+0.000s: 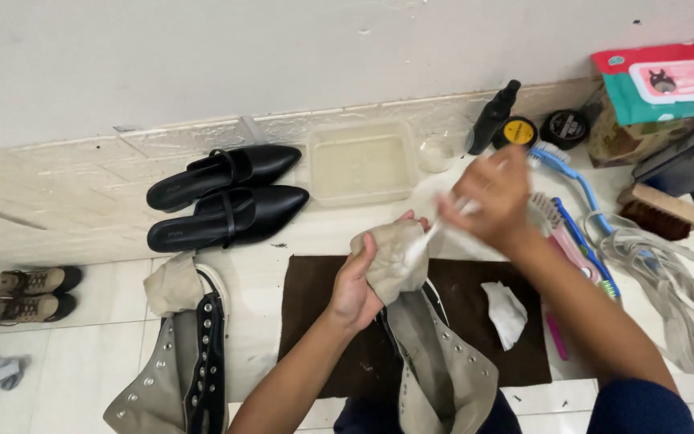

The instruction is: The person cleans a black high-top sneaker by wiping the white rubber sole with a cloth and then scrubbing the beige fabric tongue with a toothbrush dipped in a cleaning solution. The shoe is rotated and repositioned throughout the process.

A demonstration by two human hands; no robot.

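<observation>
**Beige high-top boot held over a brown mat, white wipe at its toe**

The left hand point(357, 281) gripped the toe end of a beige high-top boot point(419, 337), its fingers wrapped around the fabric and holding it up above a dark brown mat point(315, 313) spread on the tiled floor point(58, 354). The boot's shaft, lined with metal eyelets and without laces, hung down toward the person's lap. The right hand point(496, 197) was raised just beside the toe, its fingers pinched shut on a white wipe point(431, 233) that stretched down to touch the boot; the hand was blurred, so the exact grip could not be made out.

A second crumpled white wipe point(506, 312) lay on the mat to the right of the boot. The matching boot point(182, 354) lay on the floor to the left, well apart from the hands. Beyond it, against the wall, stood a pair of black pointed flat shoes point(226, 201), and a small pair of tan lace-up boots point(30, 293) sat at the far left.

Behind the mat was a clear plastic tub point(361, 165) of cloudy liquid, with a dark spray bottle point(491, 116) and two round tins point(541, 128) near it. To the right lay long-handled brushes point(576, 233), a wooden brush point(662, 210), a heap of beige laces point(668, 281), and a pack of wet wipes point(664, 80).
</observation>
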